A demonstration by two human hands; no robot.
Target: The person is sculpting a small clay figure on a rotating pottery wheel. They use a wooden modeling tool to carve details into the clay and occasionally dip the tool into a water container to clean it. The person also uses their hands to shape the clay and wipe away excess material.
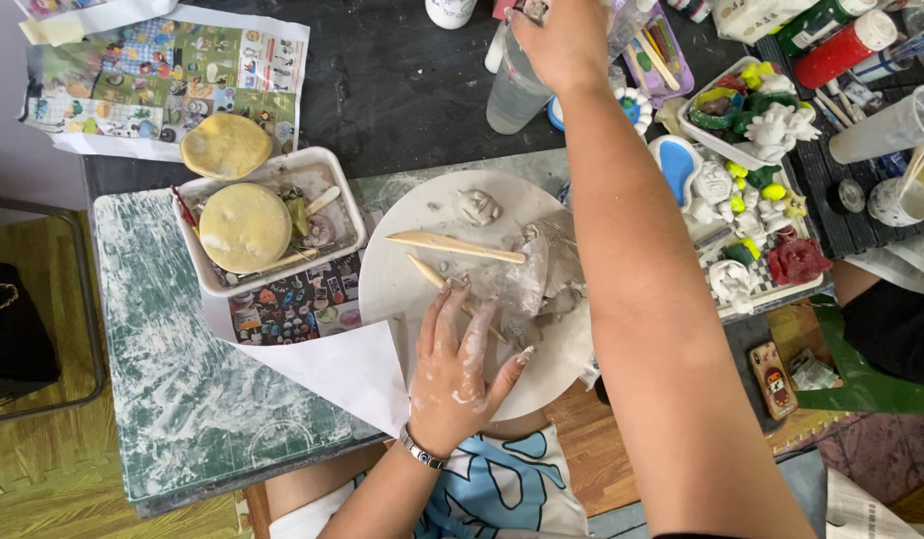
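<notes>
Left hand (460, 364) lies spread and flat, clay-smeared, on the round white board (402, 279) at the table's near edge, fingertips touching a wooden stick (432, 274). Right hand (562, 40) reaches to the far edge, closed around a clear bottle (512, 95)

sponge tray (347, 195) left of round board (402, 279), figurine tray (816, 284) right

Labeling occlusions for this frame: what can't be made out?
Head view only:
- Right hand: fingers cut off by the top edge; grasp unclear.
- Clear bottle: top hidden behind that hand.
- White round board: right side hidden by the right forearm.
- Clay lump: too small to tell its shape.
</notes>
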